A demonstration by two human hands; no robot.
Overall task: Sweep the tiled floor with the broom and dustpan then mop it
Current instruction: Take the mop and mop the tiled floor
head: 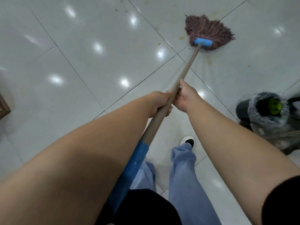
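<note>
A string mop with a reddish-brown head (209,30) and blue clamp (203,41) lies spread on the white tiled floor (90,51) at the upper right. Its tan handle (186,69) runs down toward me and ends in a blue sleeve (134,161). My left hand (160,103) is wrapped around the handle. Just above it, my right hand (185,96) grips the same handle from the right side. Yellowish-brown spots and a wet smear mark the tiles around the mop head.
A dark bin lined with a clear bag (267,109), holding something green, stands at the right edge. A brown wooden corner (4,106) shows at the far left. My legs in blue jeans (185,176) and one shoe (188,140) are below.
</note>
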